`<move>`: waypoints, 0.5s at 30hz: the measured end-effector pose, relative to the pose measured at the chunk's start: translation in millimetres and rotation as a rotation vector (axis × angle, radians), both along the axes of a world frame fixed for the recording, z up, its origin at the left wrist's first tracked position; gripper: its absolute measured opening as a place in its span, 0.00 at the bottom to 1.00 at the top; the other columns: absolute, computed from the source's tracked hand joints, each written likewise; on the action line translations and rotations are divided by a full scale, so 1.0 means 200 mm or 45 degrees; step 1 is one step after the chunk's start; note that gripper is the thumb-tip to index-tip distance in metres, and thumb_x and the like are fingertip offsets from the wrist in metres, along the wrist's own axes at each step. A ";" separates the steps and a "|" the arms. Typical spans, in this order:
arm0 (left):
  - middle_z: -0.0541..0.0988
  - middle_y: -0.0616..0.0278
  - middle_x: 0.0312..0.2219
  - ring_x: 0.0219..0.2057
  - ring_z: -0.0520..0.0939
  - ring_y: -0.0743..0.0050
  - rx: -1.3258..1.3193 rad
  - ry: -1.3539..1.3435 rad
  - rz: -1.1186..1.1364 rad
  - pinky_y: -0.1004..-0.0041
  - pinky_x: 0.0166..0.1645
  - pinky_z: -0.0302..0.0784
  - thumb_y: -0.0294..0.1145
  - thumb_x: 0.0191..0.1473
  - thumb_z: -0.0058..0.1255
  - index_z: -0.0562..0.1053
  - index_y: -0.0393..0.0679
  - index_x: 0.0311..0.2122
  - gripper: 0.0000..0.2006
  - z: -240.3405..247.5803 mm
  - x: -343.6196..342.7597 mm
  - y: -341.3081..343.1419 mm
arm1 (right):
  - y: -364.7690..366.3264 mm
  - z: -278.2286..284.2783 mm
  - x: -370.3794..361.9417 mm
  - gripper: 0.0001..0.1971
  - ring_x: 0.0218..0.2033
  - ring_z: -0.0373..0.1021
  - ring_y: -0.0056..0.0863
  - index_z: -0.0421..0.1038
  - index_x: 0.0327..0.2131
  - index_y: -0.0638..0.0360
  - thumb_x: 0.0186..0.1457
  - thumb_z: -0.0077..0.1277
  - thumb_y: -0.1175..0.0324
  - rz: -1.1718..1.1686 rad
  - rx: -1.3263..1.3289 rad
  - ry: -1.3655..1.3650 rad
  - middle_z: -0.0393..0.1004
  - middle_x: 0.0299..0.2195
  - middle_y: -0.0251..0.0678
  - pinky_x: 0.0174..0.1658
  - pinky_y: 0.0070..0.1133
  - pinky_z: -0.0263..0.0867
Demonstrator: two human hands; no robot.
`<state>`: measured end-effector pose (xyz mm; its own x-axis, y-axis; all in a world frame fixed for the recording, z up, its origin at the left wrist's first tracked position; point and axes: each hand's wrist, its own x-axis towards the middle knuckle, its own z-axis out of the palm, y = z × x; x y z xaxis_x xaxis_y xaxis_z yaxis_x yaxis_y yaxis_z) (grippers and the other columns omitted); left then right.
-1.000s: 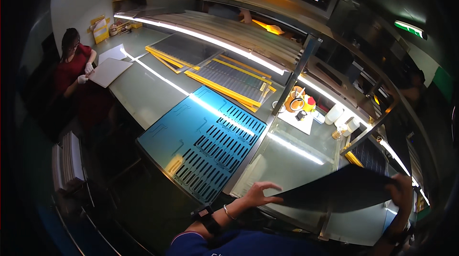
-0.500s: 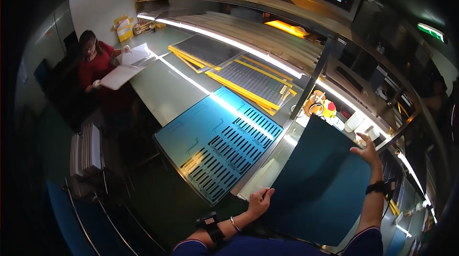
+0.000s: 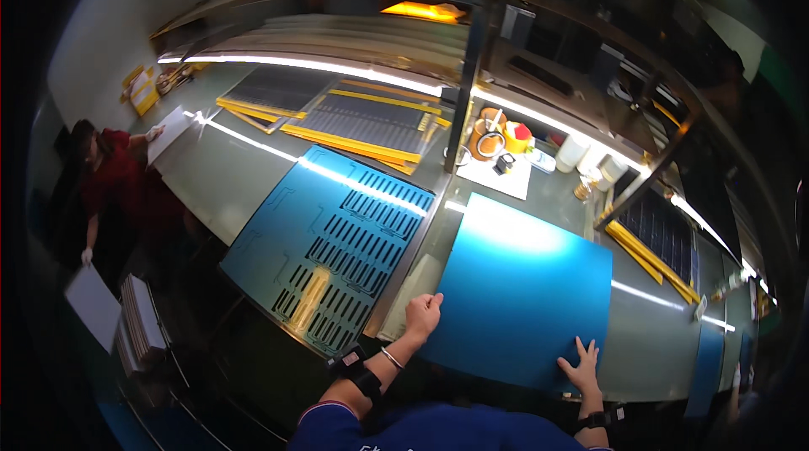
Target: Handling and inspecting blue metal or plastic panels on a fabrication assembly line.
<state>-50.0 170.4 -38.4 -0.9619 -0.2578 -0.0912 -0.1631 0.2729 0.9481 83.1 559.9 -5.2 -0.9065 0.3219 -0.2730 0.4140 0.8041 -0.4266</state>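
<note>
A plain blue sheet [image 3: 522,282] lies on the grey bench in front of me, glaring white near its far edge. My left hand [image 3: 424,316] is closed at the sheet's left edge, apparently pinching it. Fingers spread, my right hand [image 3: 581,364] rests open on the sheet's near right part. To the left is a blue panel [image 3: 278,224] with rows of dark slots and thin dark line patterns. A pale strip [image 3: 413,299] shows between panel and sheet, beside my left hand.
Yellow-edged dark screens [image 3: 362,124] lie behind the panel, and another yellow-edged screen [image 3: 653,240] lies at right. Tubs and bottles [image 3: 506,139] stand beyond the sheet, by a shelf post [image 3: 472,80]. At far left a person in red [image 3: 122,173] holds white sheets.
The blue sheet has gone from raised and tilted to lying flat. My right hand has moved from its far right edge down onto its near part. My left hand stays at the left edge.
</note>
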 end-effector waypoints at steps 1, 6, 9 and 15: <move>0.70 0.52 0.11 0.14 0.71 0.60 -0.015 0.000 0.016 0.65 0.22 0.63 0.40 0.52 0.50 0.71 0.35 0.18 0.19 -0.01 -0.02 -0.01 | -0.02 -0.01 -0.01 0.42 0.62 0.31 0.59 0.54 0.59 0.45 0.40 0.59 0.46 0.014 0.004 0.033 0.35 0.62 0.58 0.61 0.45 0.35; 0.72 0.54 0.15 0.18 0.74 0.60 -0.517 -0.038 -0.223 0.64 0.27 0.68 0.40 0.50 0.53 0.74 0.36 0.24 0.15 0.19 -0.03 -0.16 | -0.07 -0.05 0.00 0.41 0.62 0.31 0.58 0.54 0.59 0.44 0.41 0.58 0.46 -0.018 0.050 0.049 0.35 0.62 0.56 0.60 0.48 0.33; 0.72 0.57 0.23 0.23 0.74 0.59 -1.067 0.718 0.171 0.64 0.30 0.69 0.39 0.47 0.56 0.73 0.38 0.34 0.14 0.36 0.04 -0.32 | -0.10 -0.04 0.01 0.40 0.62 0.32 0.58 0.56 0.58 0.45 0.41 0.58 0.49 -0.030 0.091 0.027 0.37 0.62 0.56 0.60 0.48 0.33; 0.73 0.52 0.41 0.44 0.74 0.57 -0.896 0.280 -0.488 0.66 0.47 0.70 0.38 0.40 0.61 0.69 0.38 0.46 0.27 0.32 0.51 -0.81 | -0.36 0.02 -0.11 0.31 0.62 0.41 0.52 0.63 0.53 0.53 0.43 0.59 0.60 0.021 0.014 0.368 0.49 0.59 0.52 0.60 0.47 0.35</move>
